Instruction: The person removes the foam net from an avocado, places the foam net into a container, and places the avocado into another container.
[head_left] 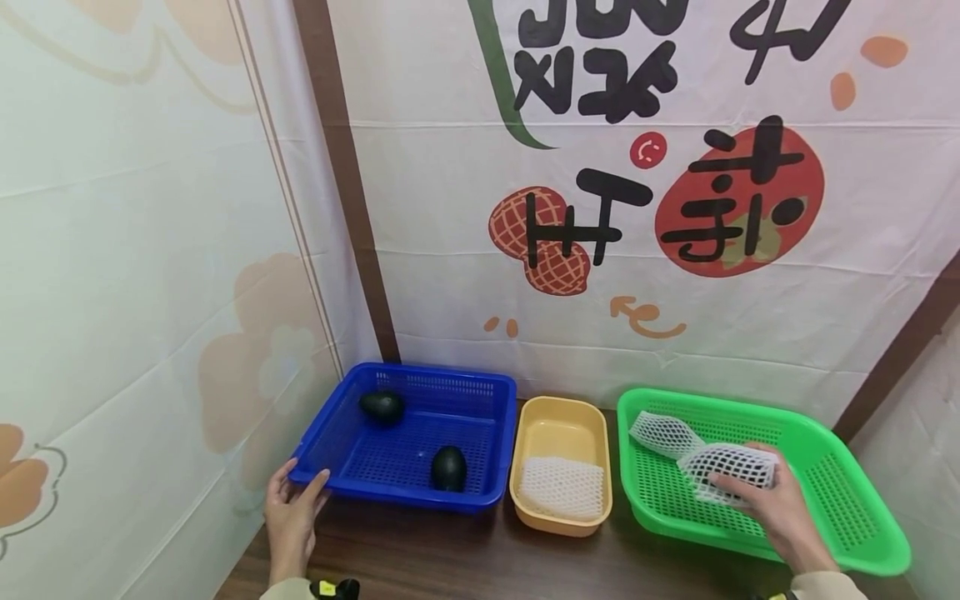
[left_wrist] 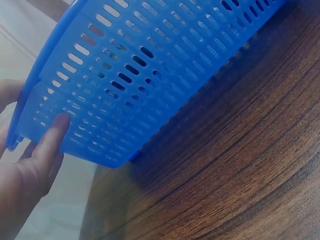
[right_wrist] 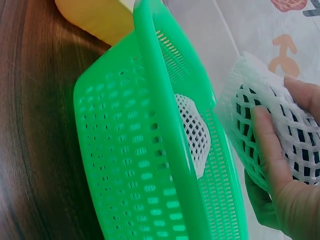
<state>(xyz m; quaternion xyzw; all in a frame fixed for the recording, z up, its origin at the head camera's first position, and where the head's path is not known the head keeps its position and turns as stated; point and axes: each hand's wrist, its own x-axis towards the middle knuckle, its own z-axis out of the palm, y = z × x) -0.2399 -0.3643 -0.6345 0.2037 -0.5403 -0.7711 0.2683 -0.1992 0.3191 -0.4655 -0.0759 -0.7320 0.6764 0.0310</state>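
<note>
A white-netted dark fruit (right_wrist: 301, 135) is held over the green basket (head_left: 847, 492), the slotted blue basket (head_left: 498, 442) standing upright.

At the left edge, the left hand (left_wrist: 34, 167) grips a blue basket (left_wrist: 150, 115) spanning the upper left; the brown desk (left_wrist: 225, 165) fills the lower right.

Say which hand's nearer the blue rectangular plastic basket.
Left: left hand grips the blue basket at its near left corner; right hand is to its right, above a green rectangular plastic basket.
</note>
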